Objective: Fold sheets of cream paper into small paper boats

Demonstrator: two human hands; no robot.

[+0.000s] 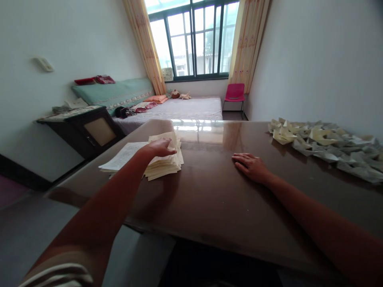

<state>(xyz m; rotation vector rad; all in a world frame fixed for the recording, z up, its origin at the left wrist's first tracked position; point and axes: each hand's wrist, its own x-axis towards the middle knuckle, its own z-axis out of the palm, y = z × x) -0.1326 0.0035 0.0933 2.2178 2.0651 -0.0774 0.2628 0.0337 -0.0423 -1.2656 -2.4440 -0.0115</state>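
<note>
My left hand (pixel 160 148) lies over a thick stack of yellowish paper sheets (pixel 163 169), its fingers stretched out across the top. Beside that stack, to the left, is a pile of whiter printed sheets (pixel 122 155), partly covered by my forearm. My right hand (pixel 250 166) rests palm down on the glossy brown table (pixel 209 199), fingers extended and nothing held. Farther right, many folded paper pieces (pixel 323 137), some cream and some grey, are heaped along the table's right side.
Beyond the table's far edge stands a bed (pixel 194 107) under a window. A pink chair (pixel 235 93) is at the back right. A dark cabinet (pixel 95 131) stands left of the table. White walls flank both sides.
</note>
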